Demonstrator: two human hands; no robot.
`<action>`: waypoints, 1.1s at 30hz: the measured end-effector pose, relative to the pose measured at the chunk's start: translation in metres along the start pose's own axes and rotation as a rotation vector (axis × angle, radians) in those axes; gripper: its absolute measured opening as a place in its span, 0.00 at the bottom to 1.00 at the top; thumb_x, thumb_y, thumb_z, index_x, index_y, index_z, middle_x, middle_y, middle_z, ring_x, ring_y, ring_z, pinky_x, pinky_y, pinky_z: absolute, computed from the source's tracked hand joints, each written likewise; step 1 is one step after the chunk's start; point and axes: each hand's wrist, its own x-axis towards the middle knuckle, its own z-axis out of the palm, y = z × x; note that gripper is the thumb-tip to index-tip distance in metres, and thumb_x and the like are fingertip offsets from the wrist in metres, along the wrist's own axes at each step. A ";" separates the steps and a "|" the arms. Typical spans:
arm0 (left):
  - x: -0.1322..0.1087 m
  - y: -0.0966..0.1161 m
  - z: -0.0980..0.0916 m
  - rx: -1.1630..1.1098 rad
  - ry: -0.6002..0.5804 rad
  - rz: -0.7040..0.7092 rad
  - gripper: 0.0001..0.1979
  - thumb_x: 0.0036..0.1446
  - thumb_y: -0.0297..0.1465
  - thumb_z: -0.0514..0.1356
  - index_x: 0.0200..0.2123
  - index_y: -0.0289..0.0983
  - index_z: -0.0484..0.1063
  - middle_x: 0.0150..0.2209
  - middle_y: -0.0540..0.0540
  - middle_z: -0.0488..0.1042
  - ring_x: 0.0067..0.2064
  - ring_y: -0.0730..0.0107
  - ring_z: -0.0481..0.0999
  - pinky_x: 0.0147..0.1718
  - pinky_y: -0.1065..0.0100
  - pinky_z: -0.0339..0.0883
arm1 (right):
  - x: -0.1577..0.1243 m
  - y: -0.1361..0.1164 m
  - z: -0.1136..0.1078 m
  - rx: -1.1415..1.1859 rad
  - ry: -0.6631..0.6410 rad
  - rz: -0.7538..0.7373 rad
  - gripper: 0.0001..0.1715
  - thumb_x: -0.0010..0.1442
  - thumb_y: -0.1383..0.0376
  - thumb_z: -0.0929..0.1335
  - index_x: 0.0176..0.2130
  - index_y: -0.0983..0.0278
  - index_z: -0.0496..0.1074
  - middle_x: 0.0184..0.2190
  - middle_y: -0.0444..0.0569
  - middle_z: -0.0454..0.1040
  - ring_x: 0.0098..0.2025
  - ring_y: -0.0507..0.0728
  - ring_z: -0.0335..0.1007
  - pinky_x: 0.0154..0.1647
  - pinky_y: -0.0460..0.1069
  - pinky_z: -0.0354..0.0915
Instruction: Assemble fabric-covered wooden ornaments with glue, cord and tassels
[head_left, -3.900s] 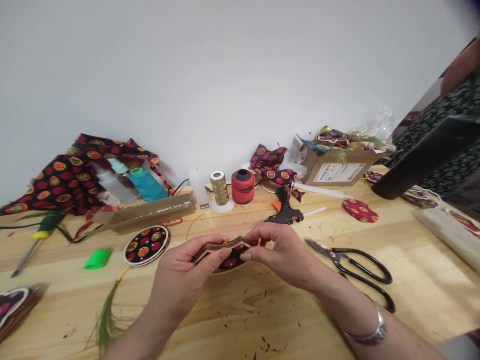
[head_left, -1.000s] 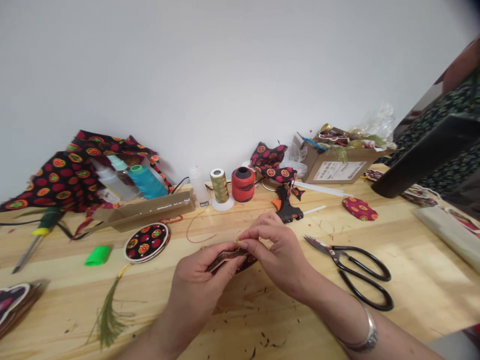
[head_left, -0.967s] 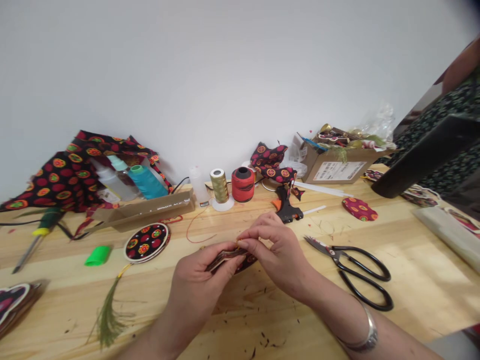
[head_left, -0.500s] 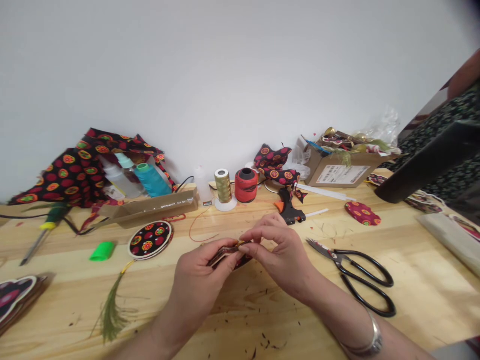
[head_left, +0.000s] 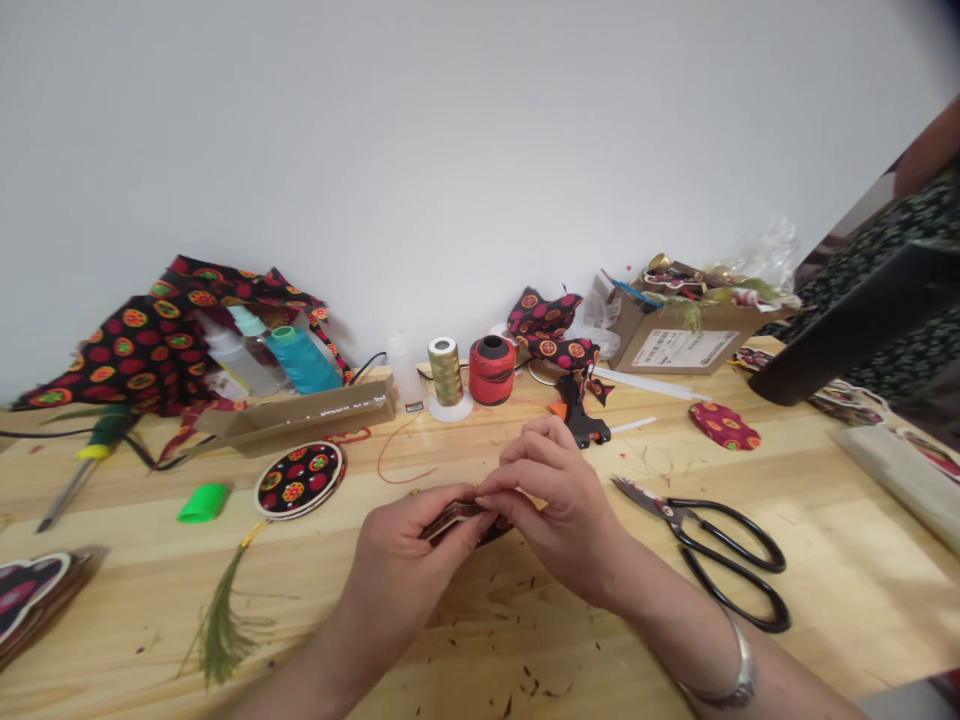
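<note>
Left hand (head_left: 401,545) grips a fabric-faced layered piece (head_left: 452,516) at the centre of the frame | right hand (head_left: 559,510) pinches its upper edge | black-handled scissors (head_left: 676,513) lie right of centre on the worktop (head_left: 840,580) | tasselled round ornament (head_left: 300,480), left of centre | hot glue gun (head_left: 577,415), above the right hand

Bright, soft, even light; paler patches warm the tabletop (head_left: 847,560) at right, and gentle shadow dulls the lower centre. The layered fabric piece (head_left: 451,517) looks soft-edged, the box label (head_left: 679,348) illegible. Wide-angle stretching marks the edges; the upper right corner darkens.
</note>
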 end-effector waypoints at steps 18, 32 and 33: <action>0.001 0.005 0.001 -0.013 0.038 0.011 0.09 0.48 0.29 0.65 0.31 0.49 0.82 0.30 0.58 0.83 0.30 0.77 0.81 0.31 0.85 0.71 | 0.001 0.002 -0.003 -0.015 -0.073 0.003 0.06 0.61 0.73 0.68 0.31 0.65 0.73 0.29 0.47 0.71 0.37 0.55 0.61 0.42 0.52 0.62; 0.004 0.001 -0.003 0.062 0.075 -0.050 0.06 0.46 0.35 0.65 0.30 0.45 0.82 0.30 0.53 0.83 0.30 0.71 0.81 0.31 0.77 0.74 | 0.010 0.002 -0.022 -0.035 0.085 0.109 0.05 0.62 0.70 0.68 0.37 0.63 0.75 0.34 0.48 0.77 0.39 0.56 0.68 0.43 0.53 0.65; 0.005 0.001 -0.004 0.071 0.088 -0.067 0.06 0.46 0.36 0.65 0.29 0.44 0.82 0.30 0.52 0.83 0.30 0.70 0.81 0.30 0.77 0.74 | 0.014 0.003 -0.033 -0.080 0.124 0.126 0.06 0.62 0.70 0.67 0.38 0.63 0.75 0.35 0.49 0.77 0.40 0.56 0.69 0.43 0.53 0.65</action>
